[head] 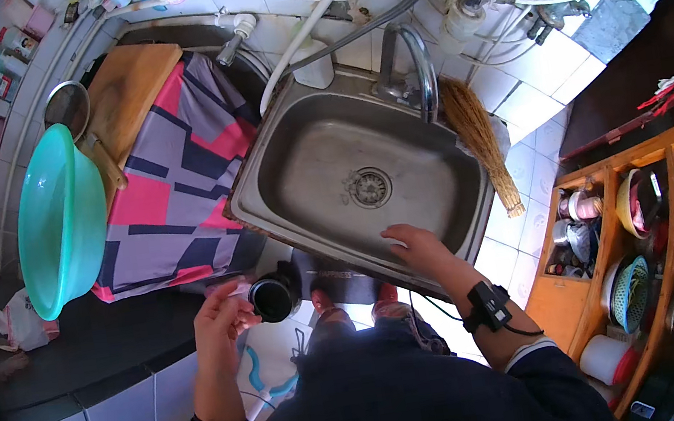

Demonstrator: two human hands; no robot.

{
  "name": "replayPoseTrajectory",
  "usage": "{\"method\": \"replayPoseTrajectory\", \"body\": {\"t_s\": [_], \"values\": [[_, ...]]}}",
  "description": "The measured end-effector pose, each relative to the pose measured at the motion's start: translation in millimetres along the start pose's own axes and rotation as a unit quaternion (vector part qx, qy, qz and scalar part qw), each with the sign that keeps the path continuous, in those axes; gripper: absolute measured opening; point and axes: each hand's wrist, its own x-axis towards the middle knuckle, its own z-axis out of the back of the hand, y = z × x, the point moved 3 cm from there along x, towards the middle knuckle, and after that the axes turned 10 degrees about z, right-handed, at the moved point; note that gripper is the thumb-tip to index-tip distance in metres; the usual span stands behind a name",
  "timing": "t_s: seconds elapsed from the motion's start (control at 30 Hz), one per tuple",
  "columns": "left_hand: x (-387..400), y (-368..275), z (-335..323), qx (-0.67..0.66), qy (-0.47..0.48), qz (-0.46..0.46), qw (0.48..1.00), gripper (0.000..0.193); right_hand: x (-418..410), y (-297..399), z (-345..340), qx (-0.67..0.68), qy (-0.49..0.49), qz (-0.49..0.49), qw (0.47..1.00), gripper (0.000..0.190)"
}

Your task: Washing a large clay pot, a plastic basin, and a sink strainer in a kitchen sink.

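Observation:
My right hand (416,248) reaches over the near rim of a stainless steel sink (313,178), fingers spread and holding nothing. A drain strainer (370,187) sits in the sink floor, and a chrome faucet (424,72) arches over the far side. My left hand (219,317) is off the sink's near left corner with its fingers curled. Beside its fingertips is a dark round container (272,298) with an open top. Something pinkish (238,287) shows behind the fingers, and whether they grip it is unclear.
Left of the sink, a patterned cloth (175,162) drapes beneath a wooden cutting board (133,90). A turquoise basin (58,224) leans there, near a mesh strainer (67,109). A straw brush (479,139) lies at the sink's right. Wooden shelves (611,230) hold kitchenware.

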Motion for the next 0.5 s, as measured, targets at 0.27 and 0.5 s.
{"method": "replayPoseTrajectory", "body": {"t_s": [0.27, 0.5], "values": [[23, 68, 31, -0.005, -0.061, 0.100, 0.993, 0.028, 87, -52, -27, -0.112, -0.032, -0.005, 0.993, 0.044], [69, 114, 63, -0.029, -0.066, 0.178, 0.981, 0.024, 146, -80, -51, -0.267, -0.009, 0.048, 0.962, 0.063]]}}
